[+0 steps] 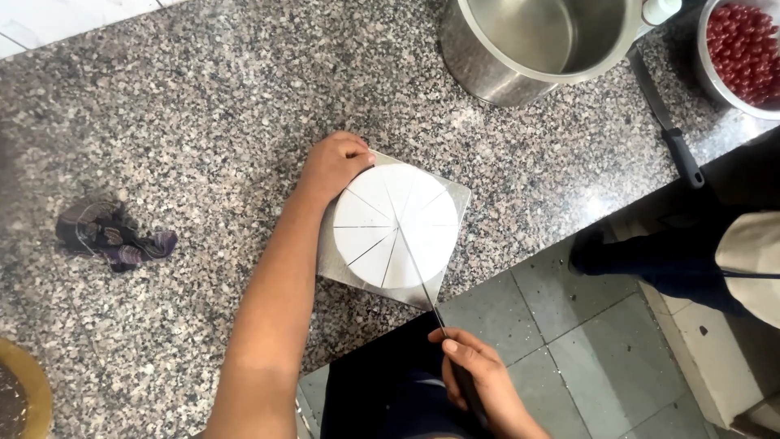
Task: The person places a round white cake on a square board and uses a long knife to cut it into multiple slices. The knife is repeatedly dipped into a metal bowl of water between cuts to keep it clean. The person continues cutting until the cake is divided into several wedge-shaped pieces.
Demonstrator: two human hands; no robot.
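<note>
A round white cake (396, 225), scored into several wedges, sits on a square silver board (337, 264) near the counter's front edge. My left hand (335, 165) rests on the board's far left corner, fingers touching the cake's rim. My right hand (478, 375) grips the dark handle of a long thin knife (416, 264). Its blade lies across the cake from the near edge toward the centre.
The speckled granite counter (203, 106) carries a big steel pot (536, 45) at the back, a steel bowl of red cherries (743, 53) at far right, a dark-handled knife (668, 130) beside it, and a crumpled dark cloth (114, 234) at left. Another person (707, 252) stands at right on the tiled floor.
</note>
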